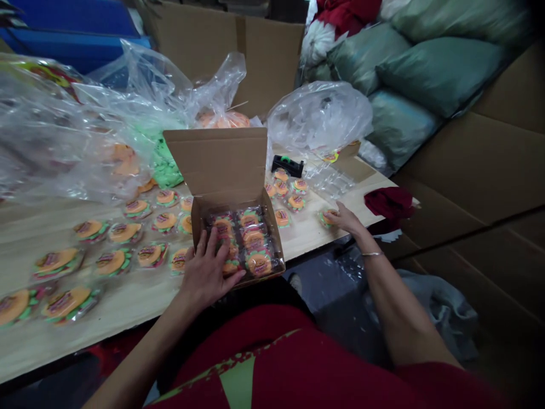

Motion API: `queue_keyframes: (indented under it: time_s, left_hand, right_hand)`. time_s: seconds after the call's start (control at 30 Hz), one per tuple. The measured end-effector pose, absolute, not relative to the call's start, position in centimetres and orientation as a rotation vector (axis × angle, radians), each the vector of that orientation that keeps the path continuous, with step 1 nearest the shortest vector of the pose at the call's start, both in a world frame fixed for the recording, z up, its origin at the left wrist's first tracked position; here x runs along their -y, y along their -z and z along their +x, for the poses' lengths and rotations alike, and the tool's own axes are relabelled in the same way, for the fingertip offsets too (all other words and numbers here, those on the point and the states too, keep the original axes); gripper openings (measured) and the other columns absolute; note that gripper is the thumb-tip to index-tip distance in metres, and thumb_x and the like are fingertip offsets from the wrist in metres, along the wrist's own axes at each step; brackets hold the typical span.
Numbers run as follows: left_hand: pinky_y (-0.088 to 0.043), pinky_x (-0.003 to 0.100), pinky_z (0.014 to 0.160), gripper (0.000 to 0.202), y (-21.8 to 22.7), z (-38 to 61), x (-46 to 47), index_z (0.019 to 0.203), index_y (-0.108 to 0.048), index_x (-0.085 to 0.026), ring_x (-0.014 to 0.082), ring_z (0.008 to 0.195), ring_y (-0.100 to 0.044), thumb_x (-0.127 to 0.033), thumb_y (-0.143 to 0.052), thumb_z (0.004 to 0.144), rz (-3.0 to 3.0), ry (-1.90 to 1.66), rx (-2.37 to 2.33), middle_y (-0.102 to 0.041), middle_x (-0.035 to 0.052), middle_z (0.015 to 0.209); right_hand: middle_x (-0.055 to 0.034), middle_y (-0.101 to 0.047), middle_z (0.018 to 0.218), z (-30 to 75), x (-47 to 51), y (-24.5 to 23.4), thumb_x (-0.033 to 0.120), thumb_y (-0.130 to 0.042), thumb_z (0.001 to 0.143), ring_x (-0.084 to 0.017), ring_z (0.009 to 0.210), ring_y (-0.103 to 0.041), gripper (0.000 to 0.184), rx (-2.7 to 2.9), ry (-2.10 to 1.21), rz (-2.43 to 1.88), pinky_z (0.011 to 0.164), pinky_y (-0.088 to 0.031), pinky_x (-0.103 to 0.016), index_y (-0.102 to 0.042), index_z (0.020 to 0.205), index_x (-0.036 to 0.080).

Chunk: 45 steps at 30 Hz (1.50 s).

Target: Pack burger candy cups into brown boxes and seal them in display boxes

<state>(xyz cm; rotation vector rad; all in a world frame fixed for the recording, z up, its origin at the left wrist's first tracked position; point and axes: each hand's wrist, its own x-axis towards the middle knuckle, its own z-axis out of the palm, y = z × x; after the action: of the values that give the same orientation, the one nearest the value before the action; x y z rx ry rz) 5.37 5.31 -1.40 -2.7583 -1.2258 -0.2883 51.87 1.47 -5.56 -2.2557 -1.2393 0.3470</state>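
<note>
A small brown cardboard box point(221, 165) with its lid up stands at the table's near edge, filled with wrapped orange burger-shaped toys point(255, 241). My left hand point(208, 272) lies on the box's near left corner, fingers spread over the packets inside. My right hand point(344, 218) reaches out to the right and closes its fingers on one wrapped toy point(326, 217) lying on the table. Several more wrapped toys point(114, 262) lie in rows on the wooden table point(131, 307) left of the box, and a few point(287, 190) lie behind it to the right.
Large clear plastic bags point(63, 130) with orange and green parts pile at the back left; another bag point(319, 116) sits back right. A black tape dispenser point(287, 166) and clear trays point(332, 182) lie near it. Red cloth point(389, 203) lies at the table's right end. Cardboard walls stand around.
</note>
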Motion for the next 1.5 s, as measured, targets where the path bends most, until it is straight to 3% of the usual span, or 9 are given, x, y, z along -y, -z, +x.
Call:
queue_keyframes:
  time_s: [0.07, 0.17, 0.43, 0.63, 0.73, 0.87, 1.03, 1.33, 1.5]
  left_hand:
    - [-0.039, 0.065, 0.101, 0.075, 1.3, 5.4, -5.2, 0.135, -0.057, -0.013, 0.0478, 0.145, -0.026, -0.067, -0.056, 0.083, -2.759, 0.305, 1.249, -0.029, 0.0242, 0.158]
    - [-0.039, 0.065, 0.101, 0.073, 1.2, 5.5, -5.2, 0.135, -0.058, -0.015, 0.0475, 0.145, -0.027, -0.066, -0.057, 0.083, -2.76, 0.297, 1.277, -0.03, 0.0226, 0.159]
    - [-0.037, 0.063, 0.104, 0.073, 1.1, 5.5, -5.2, 0.137, -0.057, -0.015, 0.0476, 0.146, -0.025, -0.062, -0.06, 0.083, -2.796, 0.31, 1.29, -0.028, 0.0222, 0.16]
    - [-0.038, 0.06, 0.106, 0.074, 1.3, 5.4, -5.3, 0.135, -0.058, -0.013, 0.0464, 0.146, -0.026, -0.064, -0.06, 0.082, -2.779, 0.303, 1.25, -0.03, 0.0234, 0.158]
    - [-0.039, 0.059, 0.106, 0.073, 1.3, 5.4, -5.3, 0.136, -0.056, -0.015, 0.0453, 0.146, -0.026, -0.064, -0.059, 0.082, -2.758, 0.292, 1.266, -0.031, 0.0222, 0.158]
    - [-0.04, 0.06, 0.103, 0.071, 1.3, 5.3, -5.3, 0.135, -0.057, -0.016, 0.0462, 0.145, -0.028, -0.064, -0.059, 0.082, -2.766, 0.29, 1.278, -0.031, 0.0217, 0.158]
    - [-0.04, 0.062, 0.103, 0.071, 1.7, 5.1, -5.4, 0.134, -0.057, -0.017, 0.0463, 0.145, -0.027, -0.066, -0.058, 0.082, -2.789, 0.356, 1.257, -0.032, 0.021, 0.158]
    - [-0.04, 0.059, 0.104, 0.07, 1.6, 5.3, -5.2, 0.132, -0.058, -0.016, 0.0449, 0.146, -0.026, -0.066, -0.058, 0.083, -2.779, 0.329, 1.255, -0.03, 0.0223, 0.158]
    - [-0.039, 0.063, 0.103, 0.073, 1.7, 5.3, -5.1, 0.133, -0.056, -0.016, 0.0464, 0.146, -0.024, -0.067, -0.06, 0.081, -2.814, 0.368, 1.285, -0.029, 0.0225, 0.159]
  right_hand:
    - [-0.0272, -0.058, 0.133, 52.3, -1.7, 5.6, 0.046, -0.076, 0.075, -0.035, 0.119, -0.06, 0.071, 1.221, -0.489, -2.266, 0.098, -0.049, -0.042, -0.056, 0.13, 0.007]
    - [-0.0238, -0.06, 0.133, 52.3, -2.2, 4.9, 0.043, -0.076, 0.074, -0.032, 0.116, -0.062, 0.065, 1.23, -0.653, -2.256, 0.097, -0.05, -0.038, -0.059, 0.125, 0.007]
    - [-0.0174, -0.067, 0.106, 48.6, -1.3, 3.9, 0.041, -0.083, 0.065, -0.024, 0.085, -0.066, 0.067, 1.117, -0.639, -2.24, 0.068, -0.055, -0.032, -0.056, 0.116, 0.007]
    - [-0.0134, -0.062, 0.124, 40.6, -4.8, -2.8, 0.039, -0.056, 0.088, -0.025, 0.107, -0.064, 0.052, 1.342, -0.464, -1.574, 0.087, -0.055, -0.037, -0.047, 0.134, 0.018]
    - [-0.0111, -0.06, 0.13, 35.2, -8.4, -4.5, 0.036, -0.059, 0.088, -0.024, 0.112, -0.061, 0.044, 1.725, -0.496, -1.301, 0.092, -0.052, -0.037, -0.051, 0.127, 0.02]
    - [-0.0098, -0.064, 0.117, 32.2, -11.4, -4.1, 0.03, -0.066, 0.087, -0.022, 0.102, -0.061, 0.031, 2.146, -0.382, -1.306, 0.089, -0.048, -0.035, -0.057, 0.113, 0.017]
    - [-0.0098, -0.064, 0.117, 32.2, -11.1, -5.3, 0.022, -0.06, 0.093, -0.024, 0.104, -0.061, 0.028, 2.334, -0.172, -1.491, 0.086, -0.045, -0.033, -0.056, 0.121, 0.018]
    - [-0.0131, -0.063, 0.123, 31.5, -11.0, -6.3, 0.019, -0.056, 0.095, -0.028, 0.11, -0.061, 0.037, 2.548, 0.056, -1.632, 0.089, -0.046, -0.037, -0.058, 0.131, 0.015]
    - [-0.0275, -0.042, 0.149, 30.0, -9.1, -2.9, 0.053, -0.054, 0.094, -0.041, 0.137, -0.038, 0.079, 2.475, 0.16, -1.703, 0.112, -0.031, -0.054, -0.034, 0.151, 0.002]
